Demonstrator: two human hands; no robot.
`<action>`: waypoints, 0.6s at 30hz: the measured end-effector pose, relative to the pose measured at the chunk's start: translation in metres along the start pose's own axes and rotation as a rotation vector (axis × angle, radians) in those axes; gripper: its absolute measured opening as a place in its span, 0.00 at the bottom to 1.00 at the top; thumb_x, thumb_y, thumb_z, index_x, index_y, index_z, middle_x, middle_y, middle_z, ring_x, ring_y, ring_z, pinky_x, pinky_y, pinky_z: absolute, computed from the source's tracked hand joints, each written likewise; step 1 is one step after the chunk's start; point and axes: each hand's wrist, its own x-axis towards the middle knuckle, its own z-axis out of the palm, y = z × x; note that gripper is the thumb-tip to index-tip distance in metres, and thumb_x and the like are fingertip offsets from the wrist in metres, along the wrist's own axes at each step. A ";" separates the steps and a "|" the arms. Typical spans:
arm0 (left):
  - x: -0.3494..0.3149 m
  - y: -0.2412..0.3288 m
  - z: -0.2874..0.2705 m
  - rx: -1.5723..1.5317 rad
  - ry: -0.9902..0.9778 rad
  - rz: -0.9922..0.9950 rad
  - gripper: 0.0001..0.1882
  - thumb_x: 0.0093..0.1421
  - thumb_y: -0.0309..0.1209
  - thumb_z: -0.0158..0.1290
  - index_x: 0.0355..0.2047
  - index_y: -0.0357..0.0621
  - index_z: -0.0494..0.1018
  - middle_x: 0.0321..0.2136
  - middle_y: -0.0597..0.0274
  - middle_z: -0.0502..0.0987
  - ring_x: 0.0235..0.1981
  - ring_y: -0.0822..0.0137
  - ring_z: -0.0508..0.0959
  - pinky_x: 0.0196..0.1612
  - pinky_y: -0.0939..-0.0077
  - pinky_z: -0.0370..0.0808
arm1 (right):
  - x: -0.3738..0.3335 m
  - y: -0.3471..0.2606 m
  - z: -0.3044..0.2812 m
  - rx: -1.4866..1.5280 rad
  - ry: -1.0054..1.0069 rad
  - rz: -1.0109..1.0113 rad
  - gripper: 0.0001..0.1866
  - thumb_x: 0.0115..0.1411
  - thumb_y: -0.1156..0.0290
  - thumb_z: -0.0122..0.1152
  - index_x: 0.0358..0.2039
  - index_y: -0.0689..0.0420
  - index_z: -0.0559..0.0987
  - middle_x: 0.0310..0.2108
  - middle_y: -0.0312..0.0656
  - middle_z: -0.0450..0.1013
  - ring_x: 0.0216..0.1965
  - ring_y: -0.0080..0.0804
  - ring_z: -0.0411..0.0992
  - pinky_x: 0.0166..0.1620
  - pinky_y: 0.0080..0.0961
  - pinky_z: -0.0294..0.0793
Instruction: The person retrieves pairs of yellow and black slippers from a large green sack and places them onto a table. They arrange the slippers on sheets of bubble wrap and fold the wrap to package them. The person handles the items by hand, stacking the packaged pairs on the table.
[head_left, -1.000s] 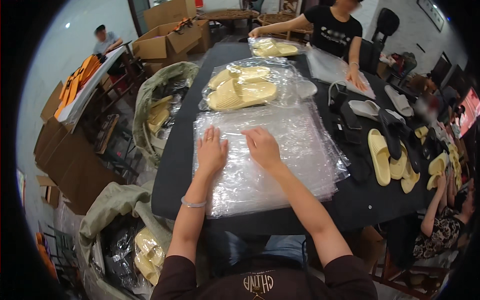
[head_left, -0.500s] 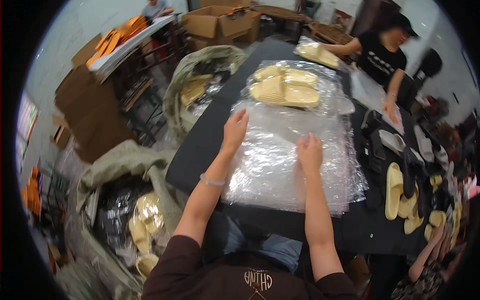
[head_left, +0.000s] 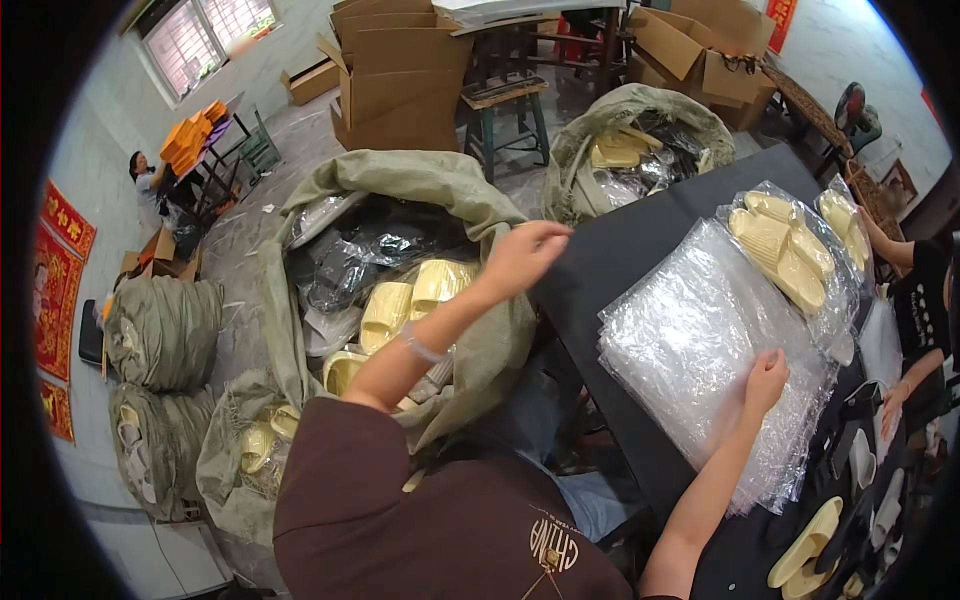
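My left hand (head_left: 526, 259) hangs over the rim of a large green woven sack (head_left: 400, 175), beside the table. Its fingers are bent and close together, with nothing visible in them. Inside the sack lie bagged cream slippers (head_left: 386, 312) and dark bagged pairs. On the black table (head_left: 610, 270) lies a stack of clear plastic bags (head_left: 690, 330). My right hand (head_left: 767, 381) is over the stack's right part, fingers closed; whether they pinch a bag is hidden. Just beyond the stack, a cream pair of slippers (head_left: 783, 250) rests on clear plastic.
Another open sack (head_left: 640, 150) with slippers stands past the table's far left corner. Further sacks (head_left: 165, 335) line the left. Across the table, a co-worker's hand (head_left: 893, 402) is on clear plastic. Loose slippers (head_left: 808, 540) lie at the near right. Cardboard boxes (head_left: 400, 80) and a stool (head_left: 505, 100) stand behind.
The view has swung left. My left hand has left the stack of bags and moved out over the large sack. My right hand stays over the stack.
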 end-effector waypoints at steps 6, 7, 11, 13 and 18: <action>-0.026 -0.047 -0.069 0.028 0.158 -0.167 0.13 0.60 0.31 0.49 0.41 0.38 0.75 0.33 0.57 0.79 0.34 0.71 0.77 0.39 0.77 0.72 | 0.002 -0.004 0.004 0.043 0.015 -0.020 0.24 0.58 0.62 0.52 0.53 0.60 0.69 0.37 0.48 0.67 0.37 0.43 0.69 0.44 0.36 0.68; -0.015 -0.050 -0.067 0.005 0.152 -0.154 0.13 0.60 0.32 0.49 0.42 0.37 0.74 0.34 0.58 0.79 0.35 0.71 0.77 0.40 0.77 0.72 | 0.002 -0.004 0.004 0.047 0.021 -0.019 0.24 0.58 0.62 0.52 0.53 0.60 0.69 0.37 0.48 0.67 0.36 0.43 0.69 0.44 0.36 0.68; 0.067 -0.037 -0.042 -0.081 -0.018 -0.085 0.15 0.59 0.34 0.50 0.43 0.37 0.73 0.35 0.55 0.79 0.38 0.67 0.78 0.42 0.74 0.72 | 0.000 -0.001 0.004 0.048 0.047 -0.024 0.24 0.57 0.64 0.53 0.53 0.61 0.69 0.36 0.47 0.67 0.35 0.41 0.69 0.42 0.34 0.68; 0.124 -0.048 -0.023 0.142 -0.086 -0.023 0.16 0.60 0.35 0.49 0.43 0.36 0.73 0.34 0.58 0.78 0.37 0.71 0.76 0.42 0.76 0.72 | -0.002 -0.008 0.002 0.082 0.030 -0.007 0.23 0.57 0.65 0.53 0.53 0.61 0.69 0.36 0.47 0.66 0.34 0.41 0.68 0.42 0.34 0.68; 0.263 -0.127 0.058 0.622 -0.511 0.145 0.19 0.56 0.37 0.49 0.42 0.36 0.73 0.38 0.46 0.77 0.42 0.51 0.76 0.44 0.63 0.72 | -0.005 -0.006 0.005 0.041 0.037 -0.028 0.22 0.57 0.67 0.54 0.52 0.60 0.69 0.34 0.45 0.65 0.33 0.38 0.67 0.40 0.33 0.69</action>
